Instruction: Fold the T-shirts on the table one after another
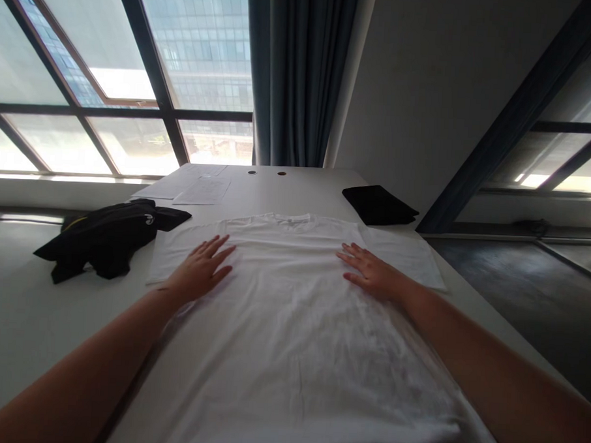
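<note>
A white T-shirt (282, 312) lies spread out on the white table, its collar at the far end and its sleeves out to both sides. My left hand (203, 266) rests flat on the shirt's left side below the sleeve, fingers stretched and slightly apart. On the opposite side, my right hand (366, 270) lies palm down near the right sleeve, its fingers spread too. Neither hand grips the cloth. Soft wrinkles run across the chest and down the body. The hem close to me is partly rumpled.
A crumpled black garment (103, 236) with a small white logo lies left of the shirt. Beyond the right sleeve sits a folded black cloth (379, 205). Paper sheets (201, 190) lie at the back left of the table (287, 192), which has two round holes near its far edge.
</note>
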Available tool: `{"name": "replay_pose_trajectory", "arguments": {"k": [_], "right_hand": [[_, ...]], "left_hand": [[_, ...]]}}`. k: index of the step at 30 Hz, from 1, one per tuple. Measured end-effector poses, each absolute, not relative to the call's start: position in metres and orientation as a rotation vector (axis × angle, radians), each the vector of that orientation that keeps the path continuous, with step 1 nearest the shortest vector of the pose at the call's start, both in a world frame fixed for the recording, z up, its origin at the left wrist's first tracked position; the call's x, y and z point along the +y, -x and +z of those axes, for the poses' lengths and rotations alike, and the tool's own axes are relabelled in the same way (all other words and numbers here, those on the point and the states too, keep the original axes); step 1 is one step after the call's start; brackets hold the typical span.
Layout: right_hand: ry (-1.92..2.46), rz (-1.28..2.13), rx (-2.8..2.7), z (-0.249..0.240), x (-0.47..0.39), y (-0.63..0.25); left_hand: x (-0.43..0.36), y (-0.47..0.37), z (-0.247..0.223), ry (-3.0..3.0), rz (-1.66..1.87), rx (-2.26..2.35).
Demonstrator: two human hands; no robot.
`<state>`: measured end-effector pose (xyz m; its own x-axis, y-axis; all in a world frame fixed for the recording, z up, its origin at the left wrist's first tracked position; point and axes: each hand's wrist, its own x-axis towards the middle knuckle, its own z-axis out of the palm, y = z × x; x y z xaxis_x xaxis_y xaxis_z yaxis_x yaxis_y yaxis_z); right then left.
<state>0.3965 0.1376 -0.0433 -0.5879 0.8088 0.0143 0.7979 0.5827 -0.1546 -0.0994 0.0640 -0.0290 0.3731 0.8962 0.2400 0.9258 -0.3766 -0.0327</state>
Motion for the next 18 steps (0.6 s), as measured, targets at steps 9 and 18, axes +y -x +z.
{"name": "replay_pose_trajectory", "arguments": {"k": [9, 18], "right_hand": [[1.234, 0.649, -2.883, -0.026, 0.112, -0.367], [0.986, 0.931, -2.865, -0.008, 0.112, -0.372]], "left_hand": [[0.051, 0.068, -0.016, 2.987, 0.063, -1.421], [0.051, 0.075, -0.008, 3.263, 0.047, -1.427]]}}
